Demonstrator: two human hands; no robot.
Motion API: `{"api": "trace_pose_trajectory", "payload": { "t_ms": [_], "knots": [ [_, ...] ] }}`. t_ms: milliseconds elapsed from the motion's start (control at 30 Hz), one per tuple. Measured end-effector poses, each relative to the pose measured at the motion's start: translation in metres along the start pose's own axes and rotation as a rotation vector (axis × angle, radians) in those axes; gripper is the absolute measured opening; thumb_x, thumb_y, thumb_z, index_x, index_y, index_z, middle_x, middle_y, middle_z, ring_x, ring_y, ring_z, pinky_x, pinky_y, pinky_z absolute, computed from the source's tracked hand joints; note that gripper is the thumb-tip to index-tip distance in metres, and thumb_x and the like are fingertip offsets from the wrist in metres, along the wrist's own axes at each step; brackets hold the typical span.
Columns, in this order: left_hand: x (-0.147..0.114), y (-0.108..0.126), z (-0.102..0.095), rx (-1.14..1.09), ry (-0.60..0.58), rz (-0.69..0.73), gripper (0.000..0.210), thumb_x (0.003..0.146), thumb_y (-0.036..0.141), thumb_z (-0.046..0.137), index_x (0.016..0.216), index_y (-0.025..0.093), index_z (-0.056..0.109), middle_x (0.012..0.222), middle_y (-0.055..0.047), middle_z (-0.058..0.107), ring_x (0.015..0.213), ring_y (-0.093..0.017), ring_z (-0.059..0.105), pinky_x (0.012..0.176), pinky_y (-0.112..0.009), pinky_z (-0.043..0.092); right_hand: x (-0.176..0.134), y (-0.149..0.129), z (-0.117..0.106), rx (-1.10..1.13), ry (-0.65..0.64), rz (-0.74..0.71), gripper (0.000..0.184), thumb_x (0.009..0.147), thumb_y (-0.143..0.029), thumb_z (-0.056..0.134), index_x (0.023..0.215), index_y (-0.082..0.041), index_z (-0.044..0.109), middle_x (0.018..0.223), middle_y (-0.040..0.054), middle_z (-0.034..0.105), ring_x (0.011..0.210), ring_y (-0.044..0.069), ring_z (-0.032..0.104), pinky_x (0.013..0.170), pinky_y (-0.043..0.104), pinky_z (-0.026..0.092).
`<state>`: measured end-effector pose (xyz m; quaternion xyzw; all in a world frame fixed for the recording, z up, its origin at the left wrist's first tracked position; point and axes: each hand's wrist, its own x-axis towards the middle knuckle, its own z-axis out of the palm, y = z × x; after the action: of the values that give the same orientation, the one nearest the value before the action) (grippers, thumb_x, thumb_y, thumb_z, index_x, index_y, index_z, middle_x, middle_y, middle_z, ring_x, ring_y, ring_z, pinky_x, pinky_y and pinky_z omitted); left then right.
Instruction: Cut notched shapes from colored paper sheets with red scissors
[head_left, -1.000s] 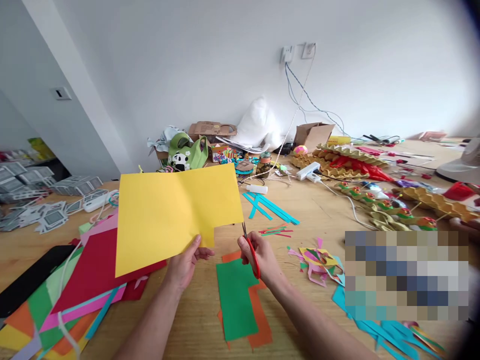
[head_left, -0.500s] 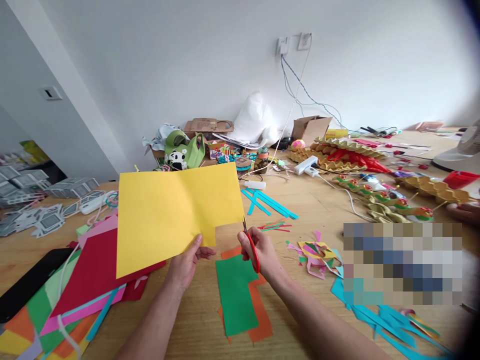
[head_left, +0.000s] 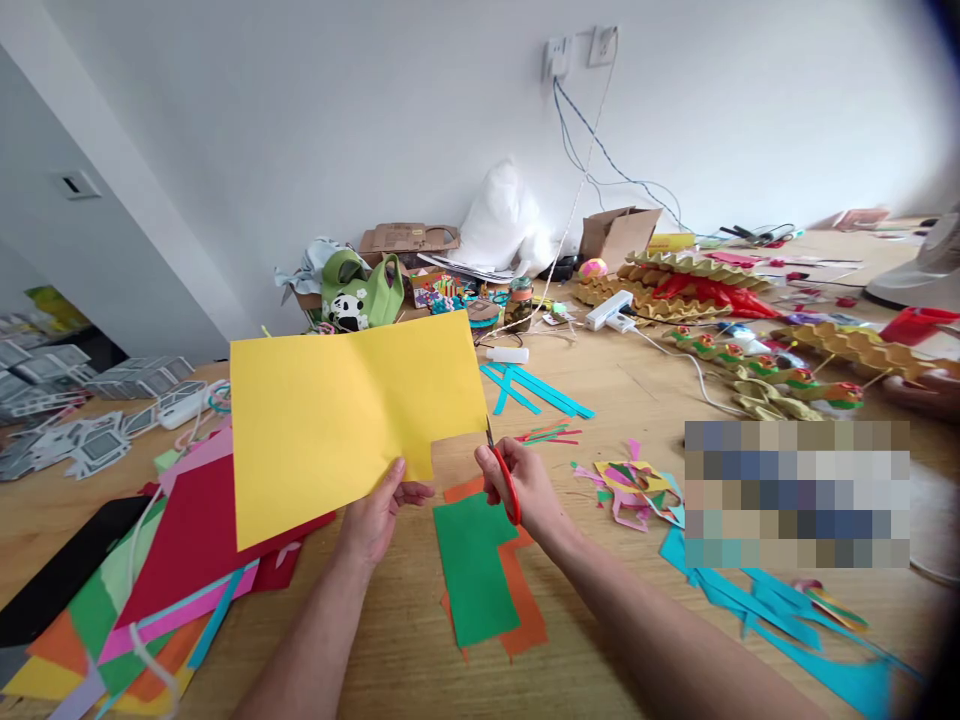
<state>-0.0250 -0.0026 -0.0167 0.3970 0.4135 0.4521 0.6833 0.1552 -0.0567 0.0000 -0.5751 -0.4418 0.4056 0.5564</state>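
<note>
A large yellow sheet of paper [head_left: 330, 420], with a notch cut out of its lower right corner, is pinched along its bottom edge by my left hand [head_left: 382, 510]. My right hand [head_left: 521, 485] grips red-handled scissors [head_left: 511, 490], whose blades point up at the sheet's right edge just above the notch. Whether the blades are parted cannot be made out. Below the hands, a green piece of paper [head_left: 476, 570] lies over orange paper [head_left: 529, 620] on the wooden table.
At left, a stack of coloured paper [head_left: 180, 540] lies beside a black flat object [head_left: 67, 570]. Blue strips [head_left: 532, 390], paper scraps [head_left: 630, 490] and blue offcuts [head_left: 757, 610] are on the right. Behind stand a panda bag [head_left: 360, 290], a jar [head_left: 519, 305] and egg-carton pieces [head_left: 675, 280].
The view has tilted slightly, so the background sits a little higher. Both hands keep their hold on the yellow paper and the scissors; the scissors stay by its right edge.
</note>
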Motion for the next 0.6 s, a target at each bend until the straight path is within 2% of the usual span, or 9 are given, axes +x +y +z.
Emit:
{"api": "trace_pose_trajectory", "payload": {
  "t_ms": [267, 600],
  "knots": [
    [0.001, -0.0008, -0.0017, 0.018, -0.006, -0.002, 0.03, 0.065, 0.04, 0.071, 0.07, 0.011, 0.064, 0.061, -0.008, 0.069, 0.06, -0.019, 0.064, 0.062, -0.03, 0.046, 0.0006, -0.0002, -0.0005, -0.014, 0.012, 0.023, 0.04, 0.073, -0.053, 0.06, 0.062, -0.021, 0.04, 0.044, -0.0036, 0.051, 0.037, 0.01, 0.049, 0.034, 0.019, 0.035],
    [0.0005, 0.0003, 0.0005, 0.036, 0.007, -0.002, 0.032, 0.062, 0.041, 0.073, 0.069, 0.011, 0.063, 0.059, -0.007, 0.069, 0.059, -0.018, 0.065, 0.062, -0.03, 0.047, 0.0001, -0.0001, 0.0, 0.017, 0.005, -0.004, 0.04, 0.074, -0.055, 0.058, 0.063, -0.021, 0.04, 0.045, -0.0036, 0.051, 0.039, 0.01, 0.049, 0.037, 0.021, 0.039]
  ]
}}
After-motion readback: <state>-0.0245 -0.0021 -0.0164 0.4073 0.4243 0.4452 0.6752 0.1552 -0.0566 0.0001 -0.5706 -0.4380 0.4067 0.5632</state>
